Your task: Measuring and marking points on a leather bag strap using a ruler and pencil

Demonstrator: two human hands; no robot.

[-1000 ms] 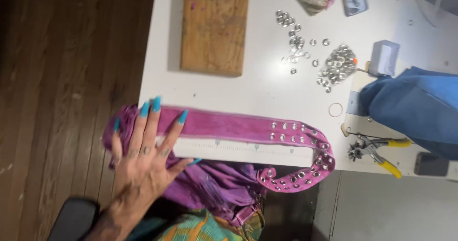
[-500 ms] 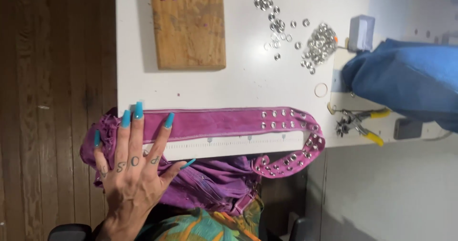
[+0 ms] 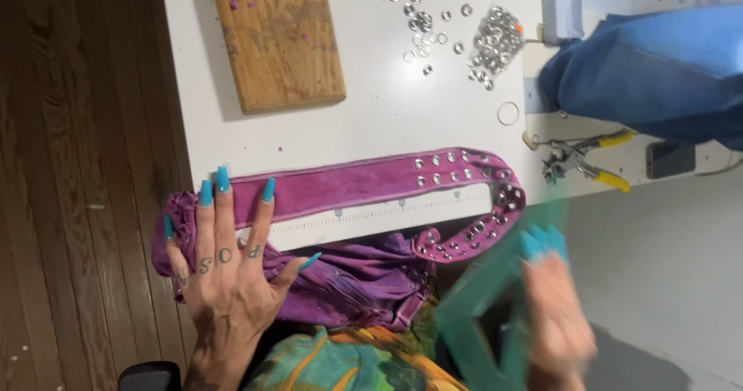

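Note:
My left hand [image 3: 228, 275], with long teal nails, lies flat with fingers spread on the left end of a purple garment [image 3: 364, 186]. The garment's waistband stretches across the white table [image 3: 387, 120] and carries silver eyelets at its right end, where it loops back. A white ruler [image 3: 371, 217] lies under the band. My right hand [image 3: 553, 306] is blurred at the lower right and grips a green frame-shaped tool [image 3: 480, 306], held just off the table's near edge.
A wooden board [image 3: 279, 39] lies at the back left. Several loose silver eyelets [image 3: 457, 27] are scattered behind the garment. Yellow-handled pliers [image 3: 584, 159], a dark phone [image 3: 669, 159], blue denim [image 3: 650, 74] and a small white box [image 3: 563, 12] sit at the right. Dark wood floor is left.
My right hand has come into view at the lower right, holding the green frame-shaped tool. My left hand stays flat on the garment.

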